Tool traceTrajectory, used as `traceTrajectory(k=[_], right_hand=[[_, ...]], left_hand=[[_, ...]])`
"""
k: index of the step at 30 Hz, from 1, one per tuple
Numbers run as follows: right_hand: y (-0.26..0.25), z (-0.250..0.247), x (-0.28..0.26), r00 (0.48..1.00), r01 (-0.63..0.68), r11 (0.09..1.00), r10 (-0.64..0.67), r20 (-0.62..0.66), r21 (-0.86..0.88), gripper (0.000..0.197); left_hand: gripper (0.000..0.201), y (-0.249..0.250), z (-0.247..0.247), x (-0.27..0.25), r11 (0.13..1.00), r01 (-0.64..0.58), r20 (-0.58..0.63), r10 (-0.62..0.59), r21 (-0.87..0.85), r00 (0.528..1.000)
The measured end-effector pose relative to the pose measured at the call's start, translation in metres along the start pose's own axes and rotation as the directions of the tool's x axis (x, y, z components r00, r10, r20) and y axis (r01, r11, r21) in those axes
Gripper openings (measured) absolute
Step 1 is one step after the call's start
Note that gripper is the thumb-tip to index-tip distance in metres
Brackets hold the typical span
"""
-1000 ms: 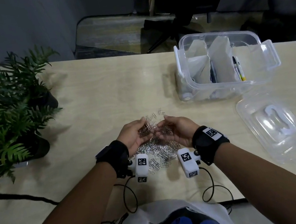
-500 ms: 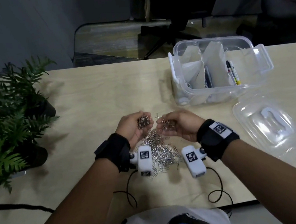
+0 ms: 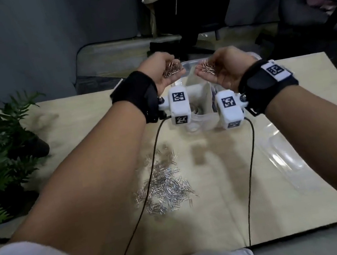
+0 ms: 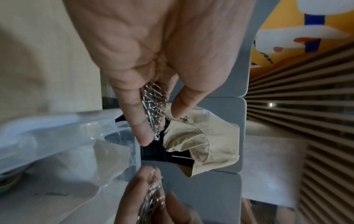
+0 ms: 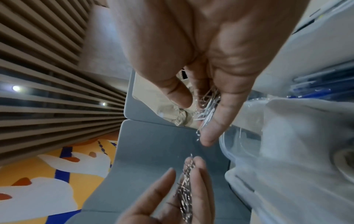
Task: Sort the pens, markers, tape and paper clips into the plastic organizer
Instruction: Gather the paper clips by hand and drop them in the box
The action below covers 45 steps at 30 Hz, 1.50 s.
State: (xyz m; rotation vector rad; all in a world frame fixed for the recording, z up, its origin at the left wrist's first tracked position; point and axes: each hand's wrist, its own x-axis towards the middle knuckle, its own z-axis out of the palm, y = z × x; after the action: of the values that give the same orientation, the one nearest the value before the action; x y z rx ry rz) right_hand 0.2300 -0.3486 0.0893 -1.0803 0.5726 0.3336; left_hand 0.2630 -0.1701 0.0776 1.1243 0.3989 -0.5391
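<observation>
- The left hand [image 3: 162, 71] is cupped palm-up, fingers curled round a small heap of paper clips [image 3: 172, 69]. Cupping keeps the loose clips from sliding off.
- The right hand [image 3: 221, 67] mirrors it, fingers curled round its own clutch of clips [image 3: 206, 68].
- Both hands hover close together, apart but nearly fingertip to fingertip, above the far side of the plastic organizer [image 3: 198, 91], which sits on the table [image 3: 94, 108] largely hidden behind the wrists. Two handfuls at once probably means fewer trips.
- In the left wrist view the clips [image 4: 154, 109] lie between thumb and fingers [image 4: 141, 119], with the organizer's clear wall [image 4: 107, 136] just below.
- In the right wrist view, pens [image 5: 321, 84] show in a compartment to the right.
- A large pile of clips [image 3: 165, 185] remains on the near table, so this step seems far from finished.
- The clear lid [image 3: 295, 151] lies on the table at right, off the box so it stays open.
- Which compartment the hands are over I cannot tell.
</observation>
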Motion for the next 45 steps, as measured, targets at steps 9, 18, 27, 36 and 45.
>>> traceTrajectory(k=[9, 18, 27, 36, 45], right_hand=[[0.007, -0.002, 0.040, 0.988, -0.036, 0.990, 0.015, -0.156, -0.138, 0.018], [0.007, -0.011, 0.051, 0.987, -0.052, 0.985, 0.025, -0.162, -0.166, 0.015], [0.003, 0.001, 0.026, 0.984, 0.024, 0.947, -0.079, -0.161, -0.321, 0.020], [0.108, 0.020, -0.043, 0.914, 0.223, 0.773, 0.045, 0.402, -0.594, 0.020], [0.230, 0.001, 0.012, 0.930, 0.365, -0.056, 0.075, 0.361, -0.929, 0.052]], left_hand=[[0.018, -0.006, 0.030, 0.037, 0.957, 0.036, -0.139, 0.004, 0.288, 0.990], [0.022, -0.011, 0.041, 0.044, 0.850, 0.000, -0.137, 0.086, 0.527, 0.987], [0.023, -0.007, 0.041, 0.032, 0.872, -0.054, -0.021, 0.074, 0.486, 0.997], [0.018, -0.040, -0.102, -0.027, 0.248, -0.154, 0.102, 0.213, 0.956, 0.972], [0.097, -0.165, -0.217, -0.057, -0.348, -0.054, 0.045, -0.035, 0.936, 0.998]])
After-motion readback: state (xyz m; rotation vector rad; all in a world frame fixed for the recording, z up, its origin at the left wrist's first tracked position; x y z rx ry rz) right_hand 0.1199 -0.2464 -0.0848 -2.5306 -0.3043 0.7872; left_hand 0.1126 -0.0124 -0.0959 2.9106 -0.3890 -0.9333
